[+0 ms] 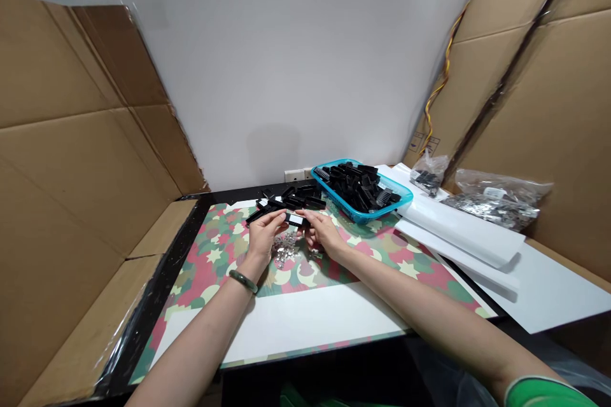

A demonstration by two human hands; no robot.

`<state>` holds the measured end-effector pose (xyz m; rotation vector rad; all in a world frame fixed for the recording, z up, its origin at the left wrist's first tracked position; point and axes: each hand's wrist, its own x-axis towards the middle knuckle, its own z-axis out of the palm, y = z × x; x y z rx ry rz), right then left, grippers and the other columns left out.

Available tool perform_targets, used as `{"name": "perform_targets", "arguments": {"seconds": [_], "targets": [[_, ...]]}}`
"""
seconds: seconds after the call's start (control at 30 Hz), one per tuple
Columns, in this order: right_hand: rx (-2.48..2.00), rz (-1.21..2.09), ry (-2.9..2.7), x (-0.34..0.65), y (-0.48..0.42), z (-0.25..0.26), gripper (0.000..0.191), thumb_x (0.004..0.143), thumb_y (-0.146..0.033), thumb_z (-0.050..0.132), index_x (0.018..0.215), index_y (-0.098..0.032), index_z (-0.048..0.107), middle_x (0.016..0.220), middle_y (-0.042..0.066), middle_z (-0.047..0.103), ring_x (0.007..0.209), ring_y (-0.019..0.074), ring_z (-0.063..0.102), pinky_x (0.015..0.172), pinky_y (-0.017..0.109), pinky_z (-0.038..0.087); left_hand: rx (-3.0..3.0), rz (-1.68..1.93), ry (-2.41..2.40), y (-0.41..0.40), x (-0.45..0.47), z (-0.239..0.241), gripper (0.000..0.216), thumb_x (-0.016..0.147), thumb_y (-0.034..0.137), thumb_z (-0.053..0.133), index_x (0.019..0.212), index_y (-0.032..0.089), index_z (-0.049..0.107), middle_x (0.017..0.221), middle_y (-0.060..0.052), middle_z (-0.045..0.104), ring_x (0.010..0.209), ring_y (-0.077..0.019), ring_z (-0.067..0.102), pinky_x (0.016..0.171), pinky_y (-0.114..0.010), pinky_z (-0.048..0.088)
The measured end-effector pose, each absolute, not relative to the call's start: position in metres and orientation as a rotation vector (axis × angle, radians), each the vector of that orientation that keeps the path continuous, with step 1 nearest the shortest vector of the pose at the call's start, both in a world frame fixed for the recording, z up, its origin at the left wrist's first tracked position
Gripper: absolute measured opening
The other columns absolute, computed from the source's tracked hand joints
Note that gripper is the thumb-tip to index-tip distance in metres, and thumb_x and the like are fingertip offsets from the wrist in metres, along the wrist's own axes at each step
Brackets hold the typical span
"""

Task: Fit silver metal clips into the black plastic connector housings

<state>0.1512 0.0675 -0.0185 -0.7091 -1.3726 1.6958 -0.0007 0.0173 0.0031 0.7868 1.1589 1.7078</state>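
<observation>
Black plastic piece (pixel 296 220), pinched at its ends by the left hand (pixel 263 234) and right hand (pixel 327 235), loose shiny bits (pixel 286 251) near both, appears mid-handling, calling for a steady grip.

Soft, muted light — stretched edges.

Cardboard (pixel 71 191) stands on both sides of a pale wall (pixel 305 63), a twisted yellow wire (pixel 447 67) running down along the right-hand edge; low on the wall is what may be a socket (pixel 292 176), and white rolls (pixel 465 229) lie near a clear bag (pixel 506 186)
</observation>
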Motion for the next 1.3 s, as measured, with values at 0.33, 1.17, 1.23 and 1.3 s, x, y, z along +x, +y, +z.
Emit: {"name": "perform_targets", "arguments": {"seconds": [0.33,1.17,1.23,1.3], "targets": [[-0.644,1.880,-1.211,0.159,0.076,-0.008,0.042,0.060,-0.047,0.086,0.069,-0.012,0.065,0.063,0.003,0.067,0.038,0.0051,0.045,0.038,0.020,0.041,1.722,1.770,1.483,0.012,-0.008,0.010,0.037,0.072,0.037,0.079,0.107,0.024,0.076,0.115,-0.010,0.069,0.113,-0.0274,0.060,0.101,-0.044,0.045],[-0.623,0.379,-2.526,0.169,0.081,-0.018,0.035,0.075,-0.010,0.073,0.108,-0.020,0.069,0.116,0.010,0.060,0.104,0.0258,0.048,0.093,0.043,0.041,1.751,1.648,1.495,0.018,-0.016,0.000,0.013,0.076,0.027,0.073,0.086,0.025,0.080,0.092,-0.010,0.076,0.089,-0.0277,0.068,0.088,-0.041,0.051],[-0.634,0.372,-2.531,0.169,0.084,-0.020,0.028,0.078,-0.012,0.073,0.104,-0.020,0.069,0.114,0.009,0.061,0.103,0.0253,0.048,0.091,0.042,0.041,1.736,1.651,1.487,0.017,-0.016,0.001,0.012,0.075,0.027,0.073,0.085,0.025,0.080,0.092,-0.010,0.077,0.089,-0.0278,0.068,0.088,-0.041,0.051],[-0.644,0.373,-2.530,0.170,0.086,-0.021,0.022,0.079,-0.015,0.075,0.099,-0.019,0.068,0.112,0.009,0.061,0.102,0.0249,0.048,0.090,0.040,0.041,1.727,1.645,1.489,0.016,-0.015,0.002,0.013,0.075,0.028,0.073,0.085,0.025,0.080,0.092,-0.010,0.077,0.089,-0.0282,0.068,0.088,-0.041,0.050]]}}
